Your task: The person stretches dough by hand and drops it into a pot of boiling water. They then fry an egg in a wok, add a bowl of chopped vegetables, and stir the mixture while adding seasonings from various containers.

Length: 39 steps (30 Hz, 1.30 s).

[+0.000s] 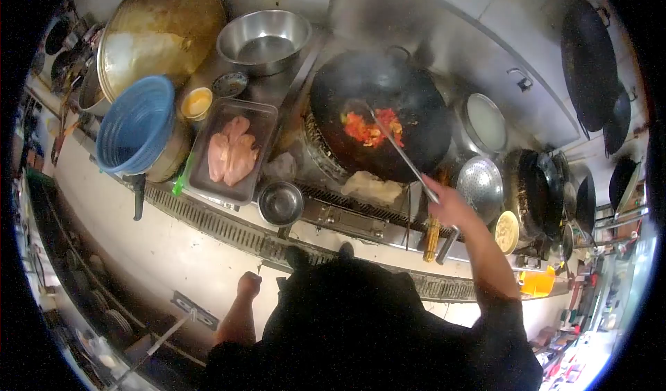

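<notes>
A long metal ladle is gripped in my right hand, its head down in a large black wok. Chopped red food with some yellow and green bits lies in the wok around the ladle's head, and steam rises over it. My left hand is low, near the front edge of the stove, with its fingers closed; what it holds, if anything, is too small to make out.
Raw chicken fills a clear tray left of the wok. Nearby are a steel bowl, a blue basket and a large basin. A perforated strainer and a white-filled pot stand right.
</notes>
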### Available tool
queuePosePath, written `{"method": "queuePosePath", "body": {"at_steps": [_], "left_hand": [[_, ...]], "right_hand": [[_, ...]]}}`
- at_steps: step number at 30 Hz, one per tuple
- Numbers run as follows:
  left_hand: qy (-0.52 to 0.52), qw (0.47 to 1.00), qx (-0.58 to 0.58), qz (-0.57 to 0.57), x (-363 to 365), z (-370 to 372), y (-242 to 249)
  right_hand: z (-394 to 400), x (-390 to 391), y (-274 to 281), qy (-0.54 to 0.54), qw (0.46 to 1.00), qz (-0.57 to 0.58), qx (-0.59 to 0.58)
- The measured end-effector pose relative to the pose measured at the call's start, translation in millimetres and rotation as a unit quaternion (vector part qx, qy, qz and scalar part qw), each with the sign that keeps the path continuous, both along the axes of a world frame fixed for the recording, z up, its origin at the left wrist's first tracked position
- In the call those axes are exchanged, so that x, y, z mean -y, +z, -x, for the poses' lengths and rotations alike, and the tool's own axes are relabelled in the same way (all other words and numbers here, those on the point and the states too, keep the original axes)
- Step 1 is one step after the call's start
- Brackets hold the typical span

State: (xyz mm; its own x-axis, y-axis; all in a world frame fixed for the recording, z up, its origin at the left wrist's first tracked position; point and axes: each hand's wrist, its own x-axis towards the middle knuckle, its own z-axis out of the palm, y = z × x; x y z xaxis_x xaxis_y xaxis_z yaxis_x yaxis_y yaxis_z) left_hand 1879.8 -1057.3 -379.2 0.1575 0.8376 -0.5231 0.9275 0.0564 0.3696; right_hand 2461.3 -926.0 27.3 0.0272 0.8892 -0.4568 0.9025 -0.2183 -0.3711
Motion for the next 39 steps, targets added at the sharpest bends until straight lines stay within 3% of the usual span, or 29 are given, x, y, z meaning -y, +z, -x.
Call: {"method": "queuePosePath", "body": {"at_steps": [4,5,6,8,9,10,11,12,14,15,16,19,21,22,24,25,26,28,30,31,33,37,39], "left_hand": [[-0.008,1.000,-0.001,-0.005,-1.0,-6.5,33.4],[0.056,0.997,0.037,0.044,2.7,-7.0,32.8],[0.116,0.986,0.072,0.092,5.4,-5.5,33.4],[0.088,0.993,0.048,0.058,26.5,2.7,-3.6],[0.065,0.997,0.023,0.023,32.1,4.8,-16.0],[0.067,0.997,0.024,0.021,29.7,1.4,-5.3],[-0.025,0.999,0.020,-0.035,24.4,-4.8,17.6],[-0.118,0.989,0.016,-0.091,18.9,-9.8,30.5],[-0.154,0.985,0.010,-0.083,9.3,-12.2,44.8],[-0.186,0.980,0.003,-0.076,7.1,-12.6,48.2],[-0.186,0.979,0.000,-0.077,6.3,-14.0,48.2],[-0.092,0.992,-0.003,-0.083,-1.1,-18.0,45.3],[0.043,0.976,0.175,-0.122,-7.8,-11.3,27.5],[0.046,0.976,0.175,-0.121,-8.4,-4.7,4.3],[0.146,0.961,0.219,-0.081,4.2,11.6,-43.8],[0.060,0.974,0.197,-0.099,9.0,17.0,-48.2],[0.056,0.994,0.089,0.003,7.2,10.1,-39.6],[-0.001,1.000,-0.011,-0.022,11.2,4.8,-25.9],[0.033,0.999,0.038,0.011,5.1,-4.7,14.3],[0.061,0.993,0.084,0.048,2.4,-7.8,26.9],[0.053,0.996,0.051,0.059,15.2,-1.7,8.4],[0.053,0.995,-0.035,0.074,11.9,-7.3,27.2],[0.021,0.999,-0.021,0.042,8.1,6.7,-4.3]], "right_hand": [[-2.9,53.5,40.8,0.057,0.994,0.014,0.091],[-5.5,59.8,40.9,0.058,0.992,0.009,0.111],[-5.3,58.4,34.3,0.055,0.992,0.010,0.111],[-5.3,43.7,5.5,-0.045,0.986,0.024,0.157],[-11.6,45.1,-18.0,-0.045,0.986,0.023,0.157],[-20.6,48.6,-45.1,-0.073,0.991,-0.079,0.076],[-26.3,49.3,-57.8,-0.100,0.979,-0.178,-0.006],[-19.2,42.9,-55.6,-0.099,0.979,-0.179,-0.005],[18.2,26.5,-43.6,-0.216,0.968,-0.129,-0.007],[24.9,17.0,-38.6,-0.300,0.942,-0.070,-0.134],[24.6,13.0,-33.0,-0.300,0.941,-0.070,-0.137],[14.9,21.6,-26.0,-0.238,0.962,0.002,-0.136],[0.2,57.7,-36.2,0.010,0.986,-0.165,-0.011],[5.6,57.4,-22.8,0.012,0.987,-0.162,-0.012],[23.1,63.1,15.6,-0.145,0.984,0.068,-0.080],[19.8,59.8,4.3,-0.149,0.983,0.066,-0.083],[13.9,50.0,-12.4,-0.129,0.991,0.024,-0.037],[9.9,45.4,-23.7,-0.102,0.995,-0.020,0.012],[16.1,48.3,-22.8,-0.241,0.954,-0.115,-0.139],[4.9,45.2,-35.5,-0.240,0.954,-0.115,-0.137],[-21.1,46.7,-74.2,-0.159,0.948,-0.273,-0.042],[5.9,11.9,-58.2,-0.238,0.956,-0.153,-0.071],[8.6,3.7,-75.2,-0.321,0.881,0.001,-0.348]]}}
